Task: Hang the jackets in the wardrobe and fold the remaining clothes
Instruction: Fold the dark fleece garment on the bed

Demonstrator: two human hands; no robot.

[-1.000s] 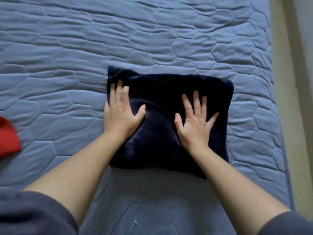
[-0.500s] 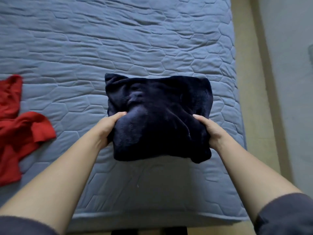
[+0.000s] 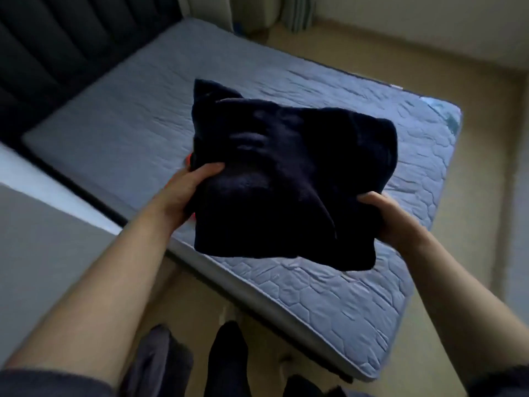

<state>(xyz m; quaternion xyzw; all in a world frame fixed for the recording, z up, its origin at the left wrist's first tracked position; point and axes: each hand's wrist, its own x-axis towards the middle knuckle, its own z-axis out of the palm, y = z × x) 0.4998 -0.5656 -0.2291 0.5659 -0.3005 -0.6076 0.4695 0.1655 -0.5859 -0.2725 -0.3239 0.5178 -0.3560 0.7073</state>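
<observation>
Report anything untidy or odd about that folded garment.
The dark fleece garment, gripped by the left hand and right hand, isn't folded square: one corner pokes up at its far left, and its near right corner sags.

A folded garment (image 3: 286, 181) of dark navy, plush fabric (fleece, by its look) is held in the air above the bed (image 3: 120, 124), clear of the mattress. It is folded into a thick, roughly square bundle. Its left edge is gripped by the left hand (image 3: 187, 193), thumb on top, and its right edge by the right hand (image 3: 393, 219). One far corner is stuck up in a point, and soft creases are seen across the top. A sliver of red cloth (image 3: 187, 161) is glimpsed just behind the left edge.
</observation>
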